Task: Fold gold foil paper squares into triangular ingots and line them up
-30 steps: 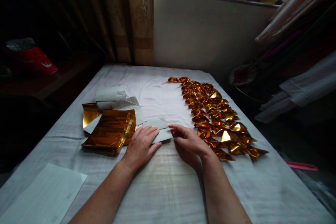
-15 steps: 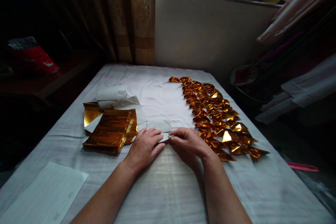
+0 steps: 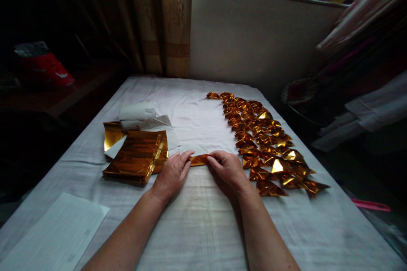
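A narrow folded strip of gold foil paper (image 3: 199, 160) stretches between my hands, just above or on the cloth. My left hand (image 3: 173, 173) pinches its left end, and my right hand (image 3: 227, 169) grips the right end between thumb and fingers. Left of my left hand lies a stack of gold foil sheets (image 3: 136, 152), with white paper (image 3: 138, 116) behind it. To the right of my right hand, several folded gold foil pieces (image 3: 263, 139) stand in rows.
A white cloth (image 3: 197, 228) covers the table. One pale lined sheet (image 3: 57, 233) lies at the front left. A red container (image 3: 47, 70) stands on a dark side surface. Beyond are a curtain (image 3: 159, 21) and a wall (image 3: 241, 38); clothes (image 3: 372, 106) hang at right.
The white side of the paper between my hands has given way to gold, now a narrow strip. My left hand has shifted slightly left. The view has moved a little.
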`<state>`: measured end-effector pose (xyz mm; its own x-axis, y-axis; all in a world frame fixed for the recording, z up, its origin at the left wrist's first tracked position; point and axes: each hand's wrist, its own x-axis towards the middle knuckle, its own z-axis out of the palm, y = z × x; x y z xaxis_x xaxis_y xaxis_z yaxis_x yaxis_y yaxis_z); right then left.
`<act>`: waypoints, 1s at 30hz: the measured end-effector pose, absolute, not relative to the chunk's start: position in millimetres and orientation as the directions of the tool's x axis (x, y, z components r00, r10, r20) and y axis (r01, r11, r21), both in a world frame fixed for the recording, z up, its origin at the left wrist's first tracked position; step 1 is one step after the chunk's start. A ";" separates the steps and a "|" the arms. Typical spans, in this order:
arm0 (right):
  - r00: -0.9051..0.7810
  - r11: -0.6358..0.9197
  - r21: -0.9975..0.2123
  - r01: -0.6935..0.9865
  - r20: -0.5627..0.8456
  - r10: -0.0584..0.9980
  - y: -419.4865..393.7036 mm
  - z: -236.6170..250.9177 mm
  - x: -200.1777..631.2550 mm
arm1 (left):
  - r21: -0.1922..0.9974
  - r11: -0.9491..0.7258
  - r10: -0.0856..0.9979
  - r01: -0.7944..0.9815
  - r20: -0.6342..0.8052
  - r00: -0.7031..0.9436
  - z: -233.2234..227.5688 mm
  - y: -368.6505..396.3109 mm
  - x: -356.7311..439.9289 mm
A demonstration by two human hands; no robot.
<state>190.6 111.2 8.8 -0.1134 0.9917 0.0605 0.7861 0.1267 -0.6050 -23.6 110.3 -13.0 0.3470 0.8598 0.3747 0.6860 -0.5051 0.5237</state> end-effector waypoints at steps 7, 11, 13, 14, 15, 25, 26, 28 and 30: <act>-0.010 0.041 -0.452 0.891 0.071 0.997 110.8 7.9 180.6 | 0.527 -0.559 0.827 0.640 0.407 0.388 -16.6 110.7 -24.6; 0.023 0.012 -0.404 0.914 0.081 0.996 111.3 6.1 176.8 | 0.479 -0.572 0.819 0.666 0.378 0.431 -16.8 109.8 -24.8; 0.041 -0.005 -0.392 0.920 0.084 0.996 111.4 6.0 175.3 | 0.441 -0.578 0.813 0.686 0.377 0.443 -15.4 108.9 -24.7; 0.048 -0.012 -0.387 0.922 0.083 0.995 111.4 6.3 174.6 | 0.417 -0.580 0.811 0.700 0.373 0.450 -13.4 108.1 -24.3; 0.053 -0.019 -0.383 0.924 0.079 0.995 111.3 6.8 173.7 | 0.389 -0.581 0.810 0.715 0.365 0.459 -10.6 107.0 -23.6; 0.117 -0.081 -0.419 0.904 0.062 0.991 110.7 4.4 169.4 | 0.189 -0.562 0.826 0.805 0.086 0.557 13.4 83.0 -8.0; 0.120 -0.079 -0.428 0.900 0.070 0.990 110.6 3.1 169.1 | 0.188 -0.559 0.826 0.807 0.049 0.561 11.7 81.8 -8.5; 0.106 -0.050 -0.430 0.902 0.107 0.989 110.4 1.0 168.1 | 0.192 -0.552 0.824 0.811 -0.025 0.566 8.0 80.5 -10.7; 0.066 0.012 -0.402 0.916 0.180 0.982 110.2 -1.0 166.8 | 0.195 -0.549 0.818 0.813 -0.077 0.570 5.3 80.5 -13.4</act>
<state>166.8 110.2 -1.0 0.0656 0.9816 0.1796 0.9157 0.0123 -0.4017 -13.4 80.5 5.3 0.5702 0.8179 -0.0768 0.8130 -0.5485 0.1952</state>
